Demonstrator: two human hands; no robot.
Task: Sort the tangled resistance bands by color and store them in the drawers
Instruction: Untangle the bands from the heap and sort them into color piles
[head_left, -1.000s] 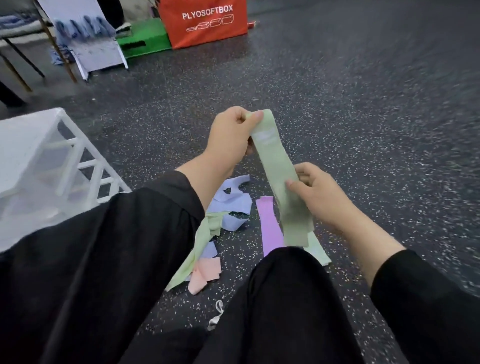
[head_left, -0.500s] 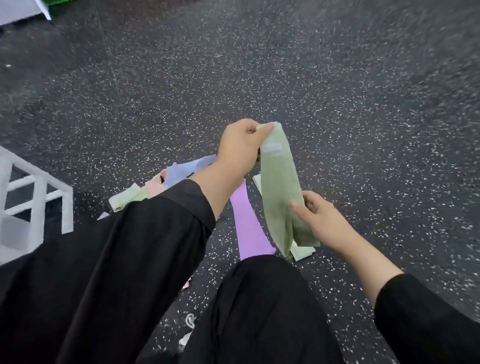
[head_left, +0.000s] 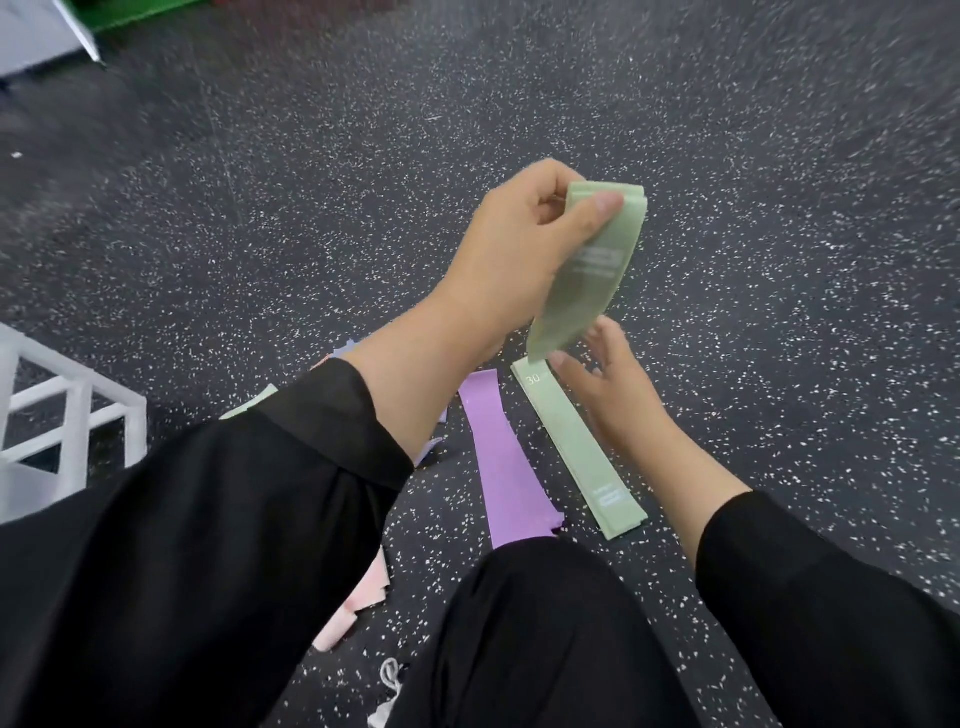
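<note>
My left hand (head_left: 519, 249) pinches the top of a pale green resistance band (head_left: 589, 280), which hangs folded in the air. My right hand (head_left: 618, 395) is below it with fingers spread, its fingertips touching the band's lower end. A second green band (head_left: 576, 447) marked 30 lies flat on the floor beside a purple band (head_left: 501, 467). A pink band (head_left: 358, 603) and bits of lilac and green bands show past my left sleeve, mostly hidden. The white drawer frame (head_left: 67, 415) stands at the left edge.
Dark speckled rubber floor (head_left: 779, 208) spreads all around. My black-clad knee (head_left: 545, 623) fills the bottom centre. A white board (head_left: 41, 36) and a green box edge (head_left: 140, 10) sit at the far top left. A small white cord (head_left: 389, 686) lies by my leg.
The right hand has let go of the held green band's lower part and opened. The left hand lifted the band higher. The view tilted down, uncovering the green band on the floor.
</note>
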